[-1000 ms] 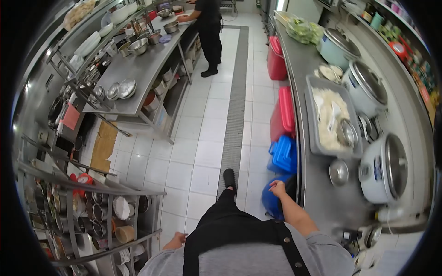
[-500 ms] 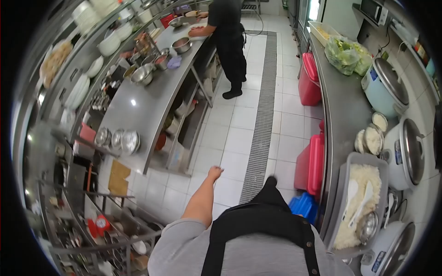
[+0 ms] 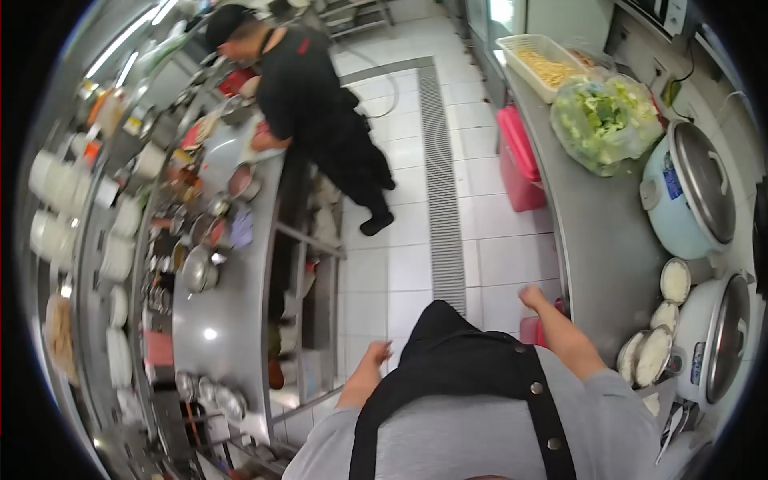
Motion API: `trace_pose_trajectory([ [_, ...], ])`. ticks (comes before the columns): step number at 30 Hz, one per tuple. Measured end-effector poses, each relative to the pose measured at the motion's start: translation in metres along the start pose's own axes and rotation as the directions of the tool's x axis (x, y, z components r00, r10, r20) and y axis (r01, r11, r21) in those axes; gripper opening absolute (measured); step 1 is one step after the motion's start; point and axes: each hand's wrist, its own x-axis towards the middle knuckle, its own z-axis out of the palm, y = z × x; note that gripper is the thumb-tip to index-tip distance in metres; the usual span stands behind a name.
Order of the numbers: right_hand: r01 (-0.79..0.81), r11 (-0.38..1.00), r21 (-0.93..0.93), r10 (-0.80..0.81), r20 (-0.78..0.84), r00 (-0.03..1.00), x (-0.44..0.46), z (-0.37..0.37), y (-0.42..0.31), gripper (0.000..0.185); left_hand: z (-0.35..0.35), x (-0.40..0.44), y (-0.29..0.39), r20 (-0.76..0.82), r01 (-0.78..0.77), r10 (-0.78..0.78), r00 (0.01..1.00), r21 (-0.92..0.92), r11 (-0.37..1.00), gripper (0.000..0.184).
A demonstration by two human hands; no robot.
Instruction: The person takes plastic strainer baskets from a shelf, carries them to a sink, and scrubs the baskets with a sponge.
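My left hand hangs low in front of my body, fingers loosely curled, with nothing seen in it. It is beside the black apron I wear, above the white tiled floor. My right hand is held forward in a loose fist, also with nothing visible in it. Close to it are the right steel counter and a red bin below, partly hidden by my forearm. Neither hand appears to touch anything.
Along the right counter stand a bag of leafy greens, a white tray of fries, rice cookers and bowls of rice. A co-worker stands at the left counter. A drain grate runs down the aisle.
I have moved forward along the aisle, and the view has shifted. My right hand has come into sight. The rice tray has dropped mostly out of view; the co-worker appears nearer.
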Motion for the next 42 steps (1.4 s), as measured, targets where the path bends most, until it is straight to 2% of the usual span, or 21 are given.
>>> trace_pose_trajectory([
  [1, -0.036, 0.989, 0.143, 0.058, -0.153, 0.987, 0.044, -0.028, -0.021, 0.024, -0.007, -0.003, -0.002, -0.012, 0.070, -0.070, 0.998, 0.096, 0.993, 0.030],
  [4, 0.081, 0.800, 0.595, 0.091, -0.252, 0.963, 0.155, -0.103, -0.068, 0.015, -0.034, 0.001, 0.016, -0.054, 0.195, -0.189, 0.981, 0.378, 0.905, 0.030],
  [7, 0.074, 0.782, 0.618, 0.117, -0.263, 0.958, 0.222, -0.146, -0.098, 0.012, -0.035, 0.033, 0.088, -0.079, 0.256, -0.254, 0.964, 0.540, 0.802, 0.031],
  [10, -0.108, 0.935, 0.337, 0.202, -0.259, 0.944, 0.271, -0.101, -0.059, 0.018, -0.005, 0.086, 0.212, -0.029, 0.153, -0.194, 0.981, 0.727, 0.669, 0.033],
  [11, -0.114, 0.983, 0.147, 0.127, -0.082, 0.989, 0.283, -0.080, -0.034, 0.023, 0.012, 0.115, 0.260, 0.040, 0.039, -0.130, 0.991, 0.834, 0.551, 0.034],
  [12, -0.215, 0.965, 0.152, 0.131, 0.433, 0.892, 0.293, -0.073, -0.012, 0.024, 0.032, 0.148, 0.310, 0.142, -0.118, -0.045, 0.989, 0.932, 0.344, 0.035],
  [13, -0.566, 0.818, 0.104, 0.381, 0.639, 0.668, 0.283, -0.117, -0.051, 0.026, 0.061, 0.187, 0.363, 0.284, -0.285, 0.033, 0.958, 0.958, 0.040, 0.035],
  [15, -0.276, 0.949, 0.151, 0.138, 0.587, 0.798, 0.307, -0.094, -0.021, 0.027, 0.148, 0.246, 0.479, 0.444, -0.414, 0.115, 0.889, 0.884, -0.216, 0.037],
  [16, -0.208, 0.964, 0.163, 0.085, 0.555, 0.827, 0.319, -0.090, -0.013, 0.027, 0.199, 0.265, 0.538, 0.476, -0.447, 0.139, 0.868, 0.873, -0.198, 0.038],
  [18, -0.442, 0.876, 0.195, 0.317, 0.459, 0.830, 0.342, -0.150, -0.059, 0.026, 0.319, 0.226, 0.658, 0.512, -0.495, 0.079, 0.855, 0.762, 0.417, 0.031],
  [19, -0.652, 0.360, 0.667, 0.458, 0.483, 0.747, 0.369, -0.126, -0.052, 0.023, 0.368, 0.194, 0.721, 0.569, -0.524, 0.083, 0.818, 0.679, 0.514, 0.031],
  [21, -0.562, 0.181, 0.807, 0.543, 0.395, 0.741, 0.407, -0.179, -0.078, 0.031, 0.465, 0.171, 0.821, 0.654, -0.559, 0.091, 0.751, 0.557, 0.614, 0.032],
  [24, -0.417, 0.310, 0.854, 0.486, 0.235, 0.842, 0.529, -0.230, -0.085, 0.052, 0.548, 0.190, 0.937, 0.674, -0.719, 0.363, 0.644, 0.371, 0.588, 0.030],
  [26, -0.342, 0.666, 0.663, 0.382, 0.091, 0.920, 0.606, -0.338, -0.129, 0.070, 0.565, 0.222, 0.991, 0.635, -0.794, 0.511, 0.579, 0.297, 0.531, 0.036],
  [28, -0.197, 0.716, 0.670, 0.285, -0.023, 0.958, 0.688, -0.431, -0.173, 0.072, 0.549, 0.253, 1.042, 0.582, -0.718, 0.422, 0.695, 0.533, 0.448, 0.035],
  [32, 0.048, 0.768, 0.639, 0.081, -0.171, 0.982, 0.883, -0.546, -0.240, 0.066, 0.458, 0.330, 1.080, 0.336, -0.433, 0.303, 0.892, 0.440, 0.786, 0.025],
  [35, 0.131, 0.839, 0.528, -0.017, -0.215, 0.976, 1.002, -0.621, -0.281, 0.051, 0.390, 0.367, 1.096, 0.118, -0.141, 0.095, 0.988, 0.491, 0.859, 0.026],
  [37, 0.231, 0.737, 0.636, -0.083, -0.254, 0.964, 1.101, -0.622, -0.277, 0.043, 0.355, 0.384, 1.107, 0.003, 0.020, -0.025, 1.000, 0.510, 0.860, 0.027],
  [40, 0.126, 0.941, 0.316, -0.051, -0.235, 0.971, 1.180, -0.633, -0.249, 0.031, 0.318, 0.418, 1.134, -0.047, 0.133, -0.126, 0.991, 0.480, 0.867, 0.028],
  [41, 0.423, 0.896, -0.135, -0.443, -0.345, 0.827, 1.200, -0.624, -0.226, 0.028, 0.306, 0.435, 1.145, -0.049, 0.147, -0.140, 0.989, 0.454, 0.879, 0.029],
  [42, 0.011, 0.980, 0.197, 0.019, -0.147, 0.989, 1.208, -0.608, -0.209, 0.023, 0.297, 0.451, 1.158, -0.050, 0.163, -0.157, 0.986, 0.425, 0.890, 0.029],
])
